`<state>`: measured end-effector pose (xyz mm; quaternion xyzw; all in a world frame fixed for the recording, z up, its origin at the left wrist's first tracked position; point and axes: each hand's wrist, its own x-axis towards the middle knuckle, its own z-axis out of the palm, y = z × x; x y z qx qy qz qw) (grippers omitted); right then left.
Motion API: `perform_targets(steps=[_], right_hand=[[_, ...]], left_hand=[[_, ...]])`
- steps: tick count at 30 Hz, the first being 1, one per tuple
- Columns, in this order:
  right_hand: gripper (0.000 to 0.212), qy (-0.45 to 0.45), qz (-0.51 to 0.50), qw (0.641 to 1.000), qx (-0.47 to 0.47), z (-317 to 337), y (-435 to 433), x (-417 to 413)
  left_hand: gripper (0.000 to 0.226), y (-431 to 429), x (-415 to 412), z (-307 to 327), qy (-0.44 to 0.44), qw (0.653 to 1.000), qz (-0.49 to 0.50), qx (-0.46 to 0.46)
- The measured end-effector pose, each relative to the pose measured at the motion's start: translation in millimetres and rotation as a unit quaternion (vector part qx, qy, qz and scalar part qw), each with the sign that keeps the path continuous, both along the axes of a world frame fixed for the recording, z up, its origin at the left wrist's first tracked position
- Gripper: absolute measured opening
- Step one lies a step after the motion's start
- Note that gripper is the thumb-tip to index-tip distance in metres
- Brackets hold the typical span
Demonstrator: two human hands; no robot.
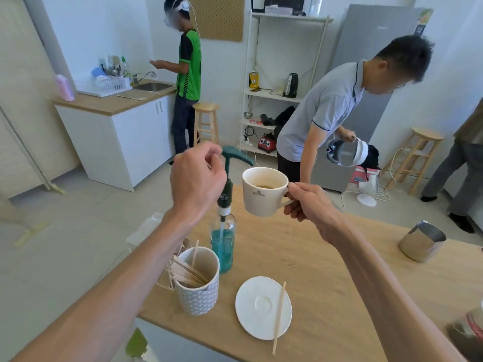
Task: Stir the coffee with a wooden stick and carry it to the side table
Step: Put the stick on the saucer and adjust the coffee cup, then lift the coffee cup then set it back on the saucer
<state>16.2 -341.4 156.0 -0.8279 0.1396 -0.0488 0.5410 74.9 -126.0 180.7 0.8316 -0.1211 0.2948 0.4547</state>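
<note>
My right hand [305, 202] holds a white coffee cup [264, 192] by its handle, raised above the wooden table [326, 270]. A little dark coffee shows at the cup's bottom. My left hand [198, 178] hovers left of the cup, fingers curled loosely, in front of a pump bottle; nothing is visibly held in it. A wooden stick [279, 317] lies across the empty white saucer [261, 307] near the table's front edge.
A patterned holder [198, 296] with several wooden sticks stands left of the saucer. The blue-liquid pump bottle [223, 246] stands behind it. A steel jug [422, 241] sits at the right. One person [321, 118] bends beyond the table; another [187, 74] stands at the sink counter.
</note>
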Motion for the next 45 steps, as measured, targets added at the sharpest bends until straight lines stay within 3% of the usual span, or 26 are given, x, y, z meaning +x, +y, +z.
perform_targets(steps=[3,8,12,20,45], right_hand=[[0.034,-0.009,-0.013,1.000,0.008,6,4,0],[0.036,-0.011,-0.017,1.000,0.010,12,12,3],[0.033,-0.007,-0.013,1.000,0.006,14,15,5],[0.032,-0.009,-0.019,1.000,0.009,16,11,5],[0.030,0.009,-0.015,1.000,0.019,11,18,-1]], left_hand=[[0.021,-9,27,34,0.002,1.000,-0.021,0.017],[0.037,-38,67,48,0.186,0.957,-0.155,0.158],[0.035,-47,77,42,0.250,0.925,-0.195,0.211],[0.040,-49,71,46,0.257,0.908,-0.191,0.270],[0.039,-52,71,31,0.264,0.910,-0.190,0.256]])
